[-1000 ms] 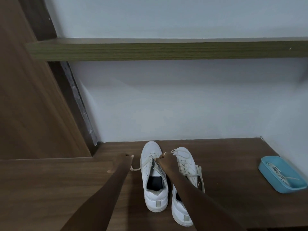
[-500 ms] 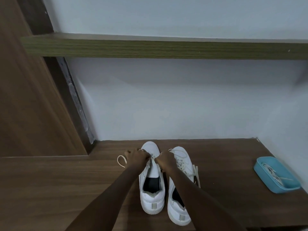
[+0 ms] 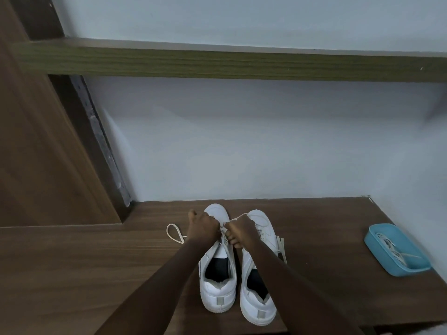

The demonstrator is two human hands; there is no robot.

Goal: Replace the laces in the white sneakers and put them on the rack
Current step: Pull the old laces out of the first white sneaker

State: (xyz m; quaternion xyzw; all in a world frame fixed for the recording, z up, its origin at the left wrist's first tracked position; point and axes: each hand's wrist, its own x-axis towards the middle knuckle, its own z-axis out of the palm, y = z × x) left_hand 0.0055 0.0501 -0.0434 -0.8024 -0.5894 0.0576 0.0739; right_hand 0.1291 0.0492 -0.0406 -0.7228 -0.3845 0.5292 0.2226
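Note:
Two white sneakers stand side by side on the dark wooden surface (image 3: 326, 238), heels toward me. Over the lace area of the left sneaker (image 3: 217, 293) my left hand (image 3: 202, 228) and my right hand (image 3: 242, 230) meet, both with fingers curled, pinching its cream lace. A loop of that lace (image 3: 173, 233) lies on the wood to the left of my left hand. The right sneaker (image 3: 260, 303) is laced, with lace ends hanging on its right side.
A light blue tray (image 3: 373, 243) holding another lace sits at the right, near the wall. A green wooden shelf (image 3: 217, 64) runs across above. A brown wooden panel (image 3: 36, 153) rises at the left. The white wall stands just behind the sneakers.
My left hand came in from the left side onto the left sneaker and met my right hand. The lace it pulled out now lies as a slack loop on the wood.

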